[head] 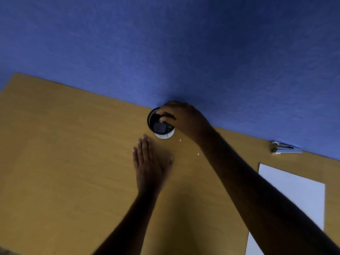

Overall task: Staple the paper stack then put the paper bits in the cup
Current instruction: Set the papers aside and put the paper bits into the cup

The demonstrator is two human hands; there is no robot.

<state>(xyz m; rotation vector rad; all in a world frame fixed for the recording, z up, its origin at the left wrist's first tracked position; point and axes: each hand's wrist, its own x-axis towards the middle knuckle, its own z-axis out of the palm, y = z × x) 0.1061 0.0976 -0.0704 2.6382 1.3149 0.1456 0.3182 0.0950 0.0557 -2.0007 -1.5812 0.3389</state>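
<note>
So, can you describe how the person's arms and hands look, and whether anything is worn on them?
Both forearms are bare as far as the frame shows: no sleeves, gloves or watch. The left hand and the right hand show no rings that I can make out. The dim lighting hides finer detail.

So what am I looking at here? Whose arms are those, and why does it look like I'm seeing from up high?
Those are a person's two arms. The camera sits on the person's head and looks down, so you see what they see.

The brown surface is a table, with a blue wall behind it. The right hand reaches over a cup with its fingertips pinched above the opening, perhaps dropping something in; whatever it holds is too small to see. The left hand rests flat and open on the table.

Two tiny white paper bits lie on the table near the cup. Far to the right is a stapler by the wall, and a white paper stack closer to the person.
</note>
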